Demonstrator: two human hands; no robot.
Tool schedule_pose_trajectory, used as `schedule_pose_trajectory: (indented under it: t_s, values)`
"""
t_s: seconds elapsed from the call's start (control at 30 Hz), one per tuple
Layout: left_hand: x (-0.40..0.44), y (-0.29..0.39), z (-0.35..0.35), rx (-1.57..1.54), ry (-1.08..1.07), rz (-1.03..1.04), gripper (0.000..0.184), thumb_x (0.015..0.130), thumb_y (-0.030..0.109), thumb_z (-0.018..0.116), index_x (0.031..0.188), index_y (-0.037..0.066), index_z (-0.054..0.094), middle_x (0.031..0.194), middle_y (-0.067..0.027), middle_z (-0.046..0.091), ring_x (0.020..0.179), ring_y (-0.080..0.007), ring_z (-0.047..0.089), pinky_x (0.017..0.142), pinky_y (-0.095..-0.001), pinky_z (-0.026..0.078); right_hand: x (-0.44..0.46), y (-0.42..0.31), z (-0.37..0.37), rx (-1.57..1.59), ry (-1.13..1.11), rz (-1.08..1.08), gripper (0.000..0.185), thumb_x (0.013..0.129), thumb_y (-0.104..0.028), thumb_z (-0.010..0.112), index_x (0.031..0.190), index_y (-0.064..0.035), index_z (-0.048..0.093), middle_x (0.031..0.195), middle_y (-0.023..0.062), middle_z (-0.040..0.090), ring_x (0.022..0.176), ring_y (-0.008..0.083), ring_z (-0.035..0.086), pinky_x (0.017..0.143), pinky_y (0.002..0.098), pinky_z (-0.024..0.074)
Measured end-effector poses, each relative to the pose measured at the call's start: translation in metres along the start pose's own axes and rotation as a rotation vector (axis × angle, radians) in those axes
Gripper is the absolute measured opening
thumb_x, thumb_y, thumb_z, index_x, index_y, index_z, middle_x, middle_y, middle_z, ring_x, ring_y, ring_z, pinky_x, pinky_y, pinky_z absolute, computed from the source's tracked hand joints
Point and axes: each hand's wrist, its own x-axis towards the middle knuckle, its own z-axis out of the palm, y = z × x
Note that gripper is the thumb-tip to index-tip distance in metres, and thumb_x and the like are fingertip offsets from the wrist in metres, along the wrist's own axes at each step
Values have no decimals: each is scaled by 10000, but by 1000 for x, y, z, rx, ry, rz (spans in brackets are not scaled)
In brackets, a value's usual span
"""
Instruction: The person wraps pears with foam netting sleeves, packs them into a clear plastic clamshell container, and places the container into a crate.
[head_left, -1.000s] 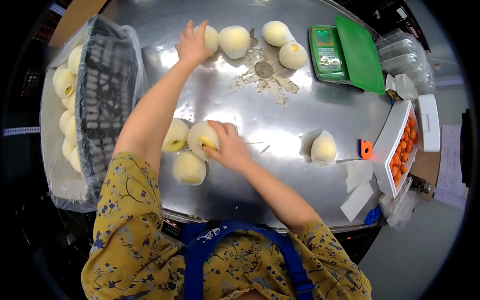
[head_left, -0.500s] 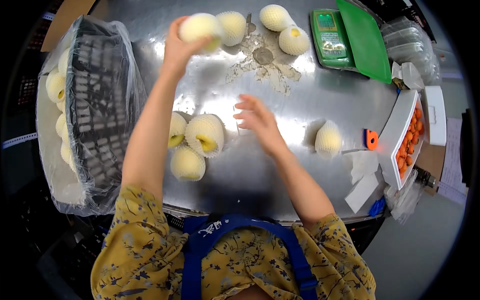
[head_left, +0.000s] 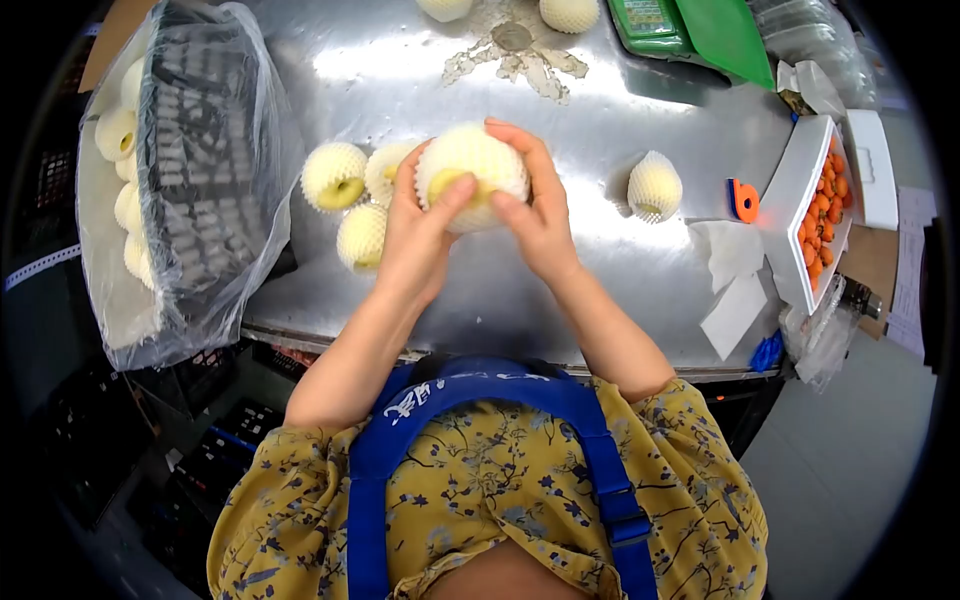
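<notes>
A yellow-green fruit in a white foam net (head_left: pixel 475 150) is gripped between my two hands over the middle of the steel table. My left hand (head_left: pixel 422 225) wraps its left side, and my right hand (head_left: pixel 543 210) cups the right, both thumbs pressing on the near face. Just left of my left hand sit three more netted fruits: one with its bare yellow end showing (head_left: pixel 334 176), one nearer me (head_left: pixel 362 238) and one partly hidden behind my fingers (head_left: pixel 385 170). A single netted fruit (head_left: pixel 655 186) rests apart on the right.
At left stands a plastic-lined crate (head_left: pixel 200 190) with netted fruits (head_left: pixel 116 134) along its far side. Two netted fruits (head_left: pixel 569 12) (head_left: pixel 445 8) and a green scale (head_left: pixel 650 25) are at the back. Right: an orange tape dispenser (head_left: pixel 743 201), paper (head_left: pixel 735 315), a white box of small orange fruits (head_left: pixel 820 225).
My left hand has brought the netted fruit from the back left to the table's middle. My right hand, empty before, has closed on it too. The camera view has shifted.
</notes>
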Motion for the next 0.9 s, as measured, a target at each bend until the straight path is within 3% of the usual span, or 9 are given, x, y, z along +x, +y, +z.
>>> schedule_pose_trajectory:
  t_s: [0.07,0.17,0.27,0.37,0.47,0.6,0.7,0.8,0.9]
  values:
    - [-5,-9,-2,-69,36,126,667,808,176,689,1339,78,297,1228,-105,456,1117,-218,484,922,-337,434,-1,-22,3,-507,20,-223,581,745,-242,688,1248,-49,469,1166,145,471,969,244,534,818,312,450]
    - [-6,-11,-5,-91,58,258,657,807,141,687,1333,77,300,1215,-108,468,1108,-205,492,925,-334,435,-8,-44,3,-570,-21,-31,505,754,-207,665,1204,-29,523,1117,168,497,841,262,569,709,316,473]
    - [-11,-4,-4,-54,34,255,651,800,126,688,1326,68,309,1202,-109,485,1099,-198,505,934,-334,433,-16,-45,1,-472,-5,-93,381,782,-135,615,1142,-18,568,1030,185,550,737,244,589,627,319,472]
    - [-10,-6,-14,-62,0,175,665,778,144,706,1316,56,323,1194,-115,504,1098,-208,519,948,-347,434,-16,-45,-7,-378,6,-100,250,810,-62,540,1043,12,592,960,176,593,717,222,606,665,299,483]
    - [-10,-8,-29,-148,-99,80,723,733,234,739,1310,45,346,1205,-120,513,1117,-222,520,969,-368,431,-12,-37,-24,661,-62,604,302,818,-45,475,1096,48,544,1030,154,600,833,195,602,782,305,486]
    - [-21,-2,-23,-170,-287,-21,831,672,397,758,1314,35,374,1252,-125,498,1158,-235,503,1004,-391,411,-12,-27,-28,1261,-45,749,244,851,-88,472,1046,45,536,946,129,630,808,205,622,798,324,515]
    - [-20,-7,-24,-365,-472,-105,836,669,445,740,1329,76,383,1301,-123,468,1223,-276,445,1043,-442,365,-7,-24,-29,1122,-6,736,239,853,-100,487,1036,40,552,952,128,631,808,197,624,793,322,518]
    - [-21,-21,-32,-827,-547,-293,822,691,563,669,1332,126,397,1313,-117,462,1223,-298,443,1032,-488,366,-18,5,-25,625,-33,801,196,883,-107,511,971,47,592,934,111,636,806,165,614,770,303,512]
    - [-23,-20,-26,-675,-296,-273,814,711,669,586,1325,164,413,1306,-109,471,1211,-319,450,1018,-528,365,-23,13,-24,277,-15,622,205,891,-138,527,980,23,615,919,77,641,795,132,587,743,274,485]
